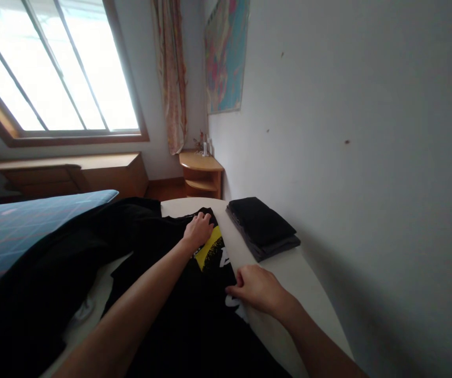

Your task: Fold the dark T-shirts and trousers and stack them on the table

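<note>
A black T-shirt (pixel 194 310) with a yellow and white print lies on the white table, its right side folded into a straight edge. Near the shirt's far end, my left hand (pixel 199 230) has its fingers curled down on the fabric. My right hand (pixel 258 290) is closed at the shirt's right edge, thumb and fingers pinching the cloth beside the white lettering. To the right of the shirt, apart from both hands, is a stack of folded dark clothes (pixel 263 226), black on top and grey beneath.
The white table (pixel 308 294) has a rounded edge close to the wall (pixel 368 184). More black clothing (pixel 72 252) is heaped at the left, beside a blue checked pad (pixel 32 226). Beyond the table are a wooden corner shelf (pixel 201 160), a curtain (pixel 173 79) and a low cabinet (pixel 111 164).
</note>
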A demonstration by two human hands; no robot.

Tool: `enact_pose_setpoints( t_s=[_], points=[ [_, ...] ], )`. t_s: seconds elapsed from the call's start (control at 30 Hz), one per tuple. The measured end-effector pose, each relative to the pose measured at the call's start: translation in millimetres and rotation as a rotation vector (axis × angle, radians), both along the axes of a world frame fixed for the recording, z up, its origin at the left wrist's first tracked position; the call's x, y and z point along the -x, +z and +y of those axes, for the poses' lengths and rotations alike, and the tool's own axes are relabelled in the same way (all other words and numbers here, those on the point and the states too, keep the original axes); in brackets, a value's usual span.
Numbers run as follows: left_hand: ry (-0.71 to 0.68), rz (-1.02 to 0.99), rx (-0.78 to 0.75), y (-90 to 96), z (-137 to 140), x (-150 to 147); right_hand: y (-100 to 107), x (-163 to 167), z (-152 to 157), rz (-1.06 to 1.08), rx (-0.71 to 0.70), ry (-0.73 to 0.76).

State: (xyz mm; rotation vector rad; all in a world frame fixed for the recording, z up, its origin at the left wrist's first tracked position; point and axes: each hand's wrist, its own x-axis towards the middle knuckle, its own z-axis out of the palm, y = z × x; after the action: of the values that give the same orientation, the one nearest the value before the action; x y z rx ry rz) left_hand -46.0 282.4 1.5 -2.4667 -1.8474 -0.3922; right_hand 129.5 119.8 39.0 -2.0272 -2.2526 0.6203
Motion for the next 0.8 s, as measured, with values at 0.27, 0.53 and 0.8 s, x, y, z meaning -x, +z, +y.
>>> enact_pose_setpoints(
  t_s=[0.27,0.53,0.8],
  points=[
    [-0.043,-0.06,0.007,-11.7,-75.6,21.7,7.9,-3.0,-16.5,0.07,0.084,0.249],
    [-0.103,-0.222,0.038,-15.1,-135.3,45.0,14.7,-24.9,-75.1,0.186,0.185,0.351],
    [-0.278,-0.237,0.159,-17.1,-177.8,56.5,34.8,-31.6,-141.4,0.175,0.211,0.302]
  ],
)
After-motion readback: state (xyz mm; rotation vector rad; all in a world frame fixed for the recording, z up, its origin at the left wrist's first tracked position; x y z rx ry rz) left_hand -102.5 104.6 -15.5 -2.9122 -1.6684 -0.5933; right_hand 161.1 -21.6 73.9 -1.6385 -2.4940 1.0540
